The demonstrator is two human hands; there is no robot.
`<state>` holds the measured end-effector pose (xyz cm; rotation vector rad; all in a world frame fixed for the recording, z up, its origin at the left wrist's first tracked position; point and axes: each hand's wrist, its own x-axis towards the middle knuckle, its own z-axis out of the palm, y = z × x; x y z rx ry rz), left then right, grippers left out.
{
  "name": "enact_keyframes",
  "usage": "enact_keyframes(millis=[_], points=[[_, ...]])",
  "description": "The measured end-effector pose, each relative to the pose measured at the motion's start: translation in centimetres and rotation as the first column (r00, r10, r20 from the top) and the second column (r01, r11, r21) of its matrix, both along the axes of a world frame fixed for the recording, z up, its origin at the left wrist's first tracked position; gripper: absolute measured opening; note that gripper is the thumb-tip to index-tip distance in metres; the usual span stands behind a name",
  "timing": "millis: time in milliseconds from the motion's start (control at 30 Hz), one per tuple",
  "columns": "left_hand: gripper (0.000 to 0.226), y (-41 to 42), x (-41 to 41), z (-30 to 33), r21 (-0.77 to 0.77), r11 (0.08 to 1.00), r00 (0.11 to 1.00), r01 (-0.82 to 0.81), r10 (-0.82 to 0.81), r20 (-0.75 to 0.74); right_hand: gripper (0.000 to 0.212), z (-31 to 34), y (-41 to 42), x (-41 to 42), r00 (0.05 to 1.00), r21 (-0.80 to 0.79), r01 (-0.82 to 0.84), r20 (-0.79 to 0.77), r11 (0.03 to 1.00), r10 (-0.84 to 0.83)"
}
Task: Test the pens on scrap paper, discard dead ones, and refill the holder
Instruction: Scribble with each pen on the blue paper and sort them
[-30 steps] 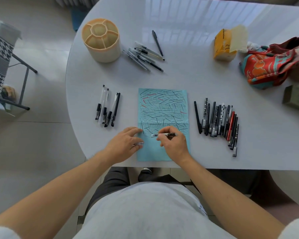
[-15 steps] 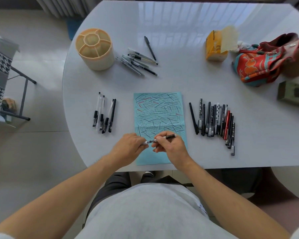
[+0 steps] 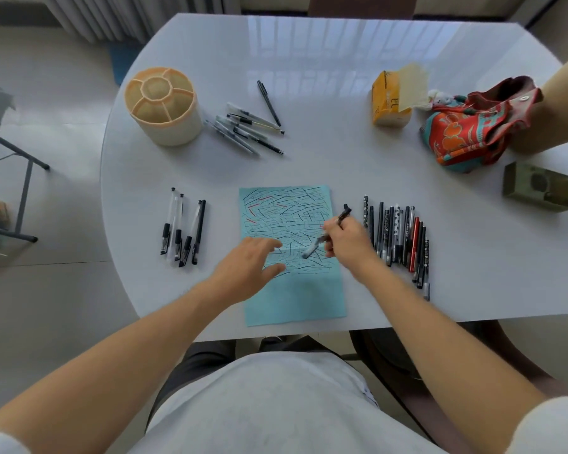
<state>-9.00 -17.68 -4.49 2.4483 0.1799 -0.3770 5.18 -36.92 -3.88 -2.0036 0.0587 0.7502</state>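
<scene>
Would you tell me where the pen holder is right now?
The pen holder stands at the table's far left in the head view, beside a loose pile of pens on its right.

The person wears a pale grey short-sleeved cotton T-shirt [image 3: 269, 404] whose loose white-grey sleeve cuffs [image 3: 551, 424] end above the elbows, leaving both forearms bare, with dark charcoal trousers [image 3: 207, 358] showing just below the near edge of the glossy white round-ended table [image 3: 308, 77].

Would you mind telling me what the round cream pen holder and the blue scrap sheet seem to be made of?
The round cream pen holder looks like moulded matte plastic: thin, even divider walls, no gloss. The blue scrap sheet looks like plain matte paper: it lies flat, creased across the middle, and takes ink strokes.
</scene>
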Motion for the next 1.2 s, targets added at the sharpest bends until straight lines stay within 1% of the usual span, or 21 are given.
enact_keyframes(millis=[33,67,100,200,267,367,433,533,633,700,767,833,900,967,1033,1100,1133,1200], points=[[0.046,0.6,-0.1,-0.2,0.035,0.999,1.0,-0.015,0.014,0.02,0.016,-0.3,-0.4,1.3,0.993,-0.156,-0.074,0.078,0.985,0.087],[0.046,1.2,-0.2,-0.4,0.077,0.997,1.0,-0.018,0.017,0.026,0.014,-0.5,-0.8,2.2,0.975,-0.292,-0.135,0.131,0.947,0.179],[0.045,1.8,-0.4,-0.7,0.12,0.993,1.0,-0.017,0.014,0.022,0.013,-0.9,-1.1,2.9,0.954,-0.384,-0.176,0.159,0.906,0.253],[0.047,3.3,-1.0,-1.2,0.189,0.982,1.0,0.01,-0.011,0.003,0.011,-1.7,-1.6,3.6,0.899,-0.526,-0.25,0.186,0.813,0.396],[0.05,4.1,-1.2,-1.5,0.211,0.976,0.999,0.048,-0.051,0.009,0.014,-2.3,-2.2,3.9,0.87,-0.594,-0.255,0.204,0.763,0.45],[0.054,5.2,-1.2,-2.1,0.254,0.961,0.994,0.106,-0.105,-0.014,0.039,-2.6,-2.4,4.2,0.862,-0.645,-0.185,0.255,0.741,0.437],[0.053,5.8,-1.2,-2.6,0.262,0.956,0.991,0.13,-0.128,-0.027,0.045,-2.5,-1.2,4.4,0.847,-0.623,-0.147,0.322,0.768,0.422],[0.05,6.6,-1.0,-2.8,0.269,0.95,0.987,0.161,-0.157,-0.037,0.035,-2.1,3.1,5.2,0.803,-0.512,-0.188,0.411,0.838,0.431],[0.052,7.2,-0.7,-2.6,0.264,0.944,0.98,0.199,-0.192,-0.05,0.028,-1.9,9.4,6.5,0.785,-0.397,-0.252,0.45,0.883,0.426],[0.055,7.5,-0.7,-2.5,0.266,0.938,0.975,0.223,-0.21,-0.075,0.03,-2.0,13.8,7.6,0.787,-0.366,-0.268,0.45,0.891,0.422],[0.057,7.8,-0.6,-2.5,0.268,0.934,0.972,0.235,-0.218,-0.092,0.034,-2.5,17.4,8.7,0.786,-0.397,-0.279,0.429,0.874,0.445],[0.056,8.0,-0.5,-2.5,0.262,0.935,0.971,0.238,-0.221,-0.093,0.036,-3.2,19.6,9.7,0.774,-0.482,-0.282,0.396,0.83,0.493],[0.056,8.1,-0.4,-2.4,0.25,0.939,0.971,0.236,-0.22,-0.092,0.032,-4.1,20.7,10.4,0.762,-0.568,-0.257,0.378,0.782,0.526],[0.056,8.1,-0.4,-2.4,0.246,0.94,0.972,0.235,-0.219,-0.09,0.022,-4.5,21.2,10.8,0.763,-0.593,-0.218,0.392,0.775,0.515],[0.054,8.1,-0.6,-2.5,0.239,0.943,0.973,0.232,-0.22,-0.076,0.015,-4.5,21.0,11.0,0.786,-0.569,-0.181,0.407,0.803,0.465],[0.05,8.2,-0.6,-2.4,0.242,0.941,0.971,0.237,-0.229,-0.063,0.012,-4.2,20.0,11.1,0.85,-0.481,-0.129,0.397,0.867,0.346],[0.05,8.3,-0.5,-2.3,0.246,0.939,0.97,0.241,-0.233,-0.063,0.012,-3.8,19.1,11.0,0.891,-0.399,-0.093,0.376,0.912,0.255],[0.048,8.2,-0.1,-2.0,0.249,0.938,0.97,0.241,-0.23,-0.074,0.007,-2.8,16.7,9.9,0.953,-0.166,0.01,0.299,0.986,0.041]])
